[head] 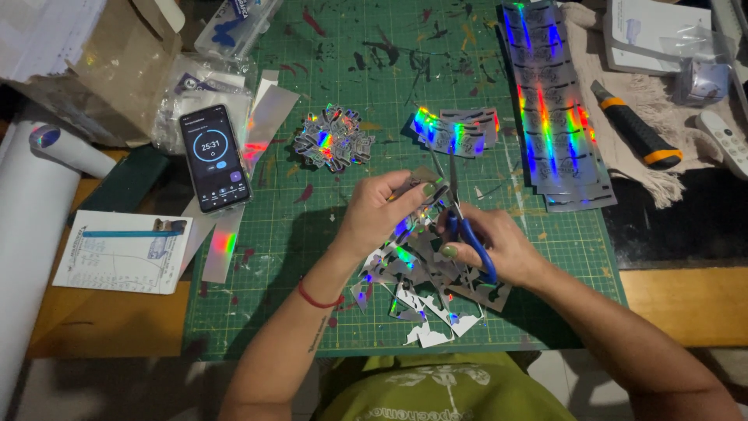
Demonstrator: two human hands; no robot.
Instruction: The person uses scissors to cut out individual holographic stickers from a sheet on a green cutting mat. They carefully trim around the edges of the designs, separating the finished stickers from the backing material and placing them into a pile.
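Head view, near to far. Nearest, a heap of holographic foil offcuts (425, 300) lies on the green cutting mat (312, 312) that covers the surface, just below both hands. The right hand (499, 249) is closed through the blue handles of a pair of scissors (460, 214), blades pointing far and open on a small holographic sticker piece (417, 187). The left hand (382, 210) pinches that piece between thumb and fingers, holding it just above the mat at the centre. The step in hand appears to be trimming 1 sticker out of its strip; the next move would seem to call for turning the piece with the left hand while the blades follow the printed outline closely.

Farther, a pile of cut stickers (335, 140) sits left of centre, a short stack of cut strips (460, 129) right of it, and long uncut strips (553, 109) at the right. A smartphone (214, 156) showing a timer lies at the left, a utility knife (635, 129) on cloth at the far right.

Containers: an open cardboard box (101, 70) at far left, contents not visible; a clear plastic bag (187, 93) beside it, contents unclear.
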